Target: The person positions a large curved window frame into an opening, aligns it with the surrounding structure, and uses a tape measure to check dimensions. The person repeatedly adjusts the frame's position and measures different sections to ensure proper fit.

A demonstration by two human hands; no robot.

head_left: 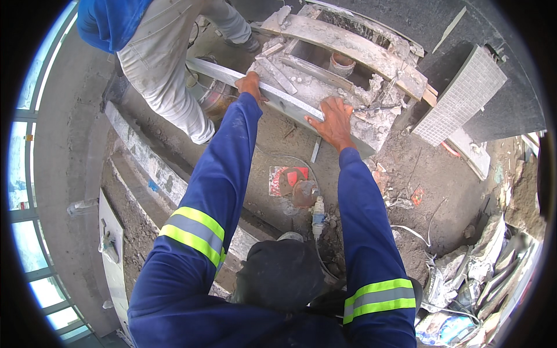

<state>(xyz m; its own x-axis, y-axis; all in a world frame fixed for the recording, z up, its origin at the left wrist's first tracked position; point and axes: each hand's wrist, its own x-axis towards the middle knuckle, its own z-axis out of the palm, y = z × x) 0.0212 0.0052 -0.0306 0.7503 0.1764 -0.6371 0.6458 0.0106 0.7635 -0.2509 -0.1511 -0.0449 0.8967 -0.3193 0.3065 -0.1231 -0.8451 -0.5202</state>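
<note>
A long pale stone-like slab (278,95) stands on edge in front of me, slanting from the far left down to the middle right. My left hand (250,86) is wrapped over its top edge near the far end. Closer to the near end, my right hand (335,123) grips the same edge, with the thumb on the near face and fingers over the top. Rough mortar (371,124) spreads behind the slab, right beside my right hand. A thin dark rod (376,108) lies on that mortar, near the fingertips.
Another person in pale trousers (165,69) stands close on the left, beside a dirty bucket (219,97). A curved board (348,43) tops the structure behind. A mosaic-tiled panel (461,95) leans at right. A cable connector (318,216) and rubble (464,278) lie nearer.
</note>
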